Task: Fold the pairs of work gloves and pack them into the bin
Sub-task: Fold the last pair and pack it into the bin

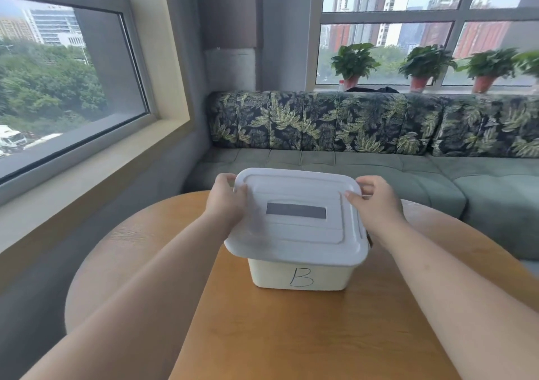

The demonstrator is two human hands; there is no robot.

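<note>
A white plastic bin (300,274) marked "B" on its front stands in the middle of the round wooden table (291,336). Its white lid (297,216), with a grey rectangle in the centre, sits on top of it, slightly blurred. My left hand (226,197) grips the lid's left edge, thumb on top. My right hand (376,201) grips the lid's right edge the same way. No gloves are visible; the inside of the bin is hidden by the lid.
A green couch (437,175) with leaf-print back cushions (350,123) runs behind the table. Potted plants (354,64) stand on the windowsill at the back right. A window ledge (87,175) lies to the left.
</note>
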